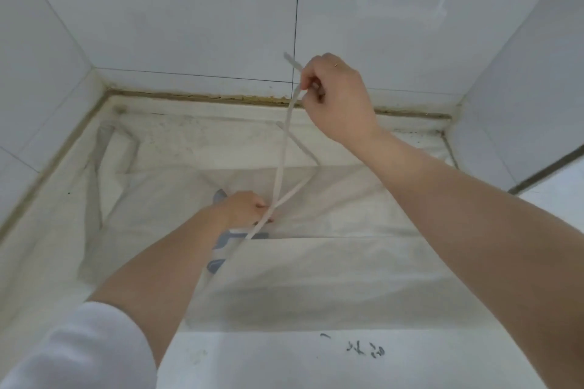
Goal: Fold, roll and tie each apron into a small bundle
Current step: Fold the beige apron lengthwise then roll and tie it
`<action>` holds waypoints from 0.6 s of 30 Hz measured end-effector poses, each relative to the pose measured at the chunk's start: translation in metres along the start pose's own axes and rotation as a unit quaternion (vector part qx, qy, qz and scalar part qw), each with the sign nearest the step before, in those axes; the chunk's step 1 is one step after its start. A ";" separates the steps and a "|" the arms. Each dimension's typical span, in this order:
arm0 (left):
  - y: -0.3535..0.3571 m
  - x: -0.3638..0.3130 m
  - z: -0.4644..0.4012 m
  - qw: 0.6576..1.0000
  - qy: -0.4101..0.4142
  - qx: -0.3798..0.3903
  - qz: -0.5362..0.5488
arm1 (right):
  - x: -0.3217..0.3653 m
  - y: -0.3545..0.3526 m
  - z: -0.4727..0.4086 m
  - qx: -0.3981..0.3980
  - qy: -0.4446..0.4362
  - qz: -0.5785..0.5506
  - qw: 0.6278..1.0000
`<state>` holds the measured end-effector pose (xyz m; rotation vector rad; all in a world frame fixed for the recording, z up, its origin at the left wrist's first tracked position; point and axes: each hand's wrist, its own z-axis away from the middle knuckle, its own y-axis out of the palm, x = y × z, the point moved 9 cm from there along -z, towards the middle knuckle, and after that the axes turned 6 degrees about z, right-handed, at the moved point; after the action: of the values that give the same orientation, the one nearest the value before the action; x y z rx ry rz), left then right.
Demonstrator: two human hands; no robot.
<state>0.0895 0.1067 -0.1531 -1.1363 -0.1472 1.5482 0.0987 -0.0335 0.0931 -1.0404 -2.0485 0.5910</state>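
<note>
1. A thin white fabric apron (331,262) lies spread and partly folded on the white counter (268,363), reaching from near its front edge toward the back edge under the tiled wall (189,16); grey printed marks show by the left wrist.
2. The step in hand looks like gathering the long white tie strap (282,164) before folding goes on. To do it well, keep the strap taut between both hands and lay it inside the cloth's outline, so it cannot tangle when the roll begins.
3. The right hand (338,101), raised above the back edge, curls its fingers (311,95) round the strap's upper part, the loose end sticking out beyond.
4. The left hand (245,208), low over the apron's middle, pinches where two strap runs cross; whether it also presses the cloth is unclear.
</note>
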 end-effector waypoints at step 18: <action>0.010 0.017 0.009 0.953 -0.179 -0.025 -0.241 | -0.184 0.071 0.207 0.498 0.183 0.326 0.782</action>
<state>0.0780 0.1210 -0.1644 -0.7695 -0.6629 1.2937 0.0407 -0.1589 -0.1574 -1.0211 -0.7288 1.4751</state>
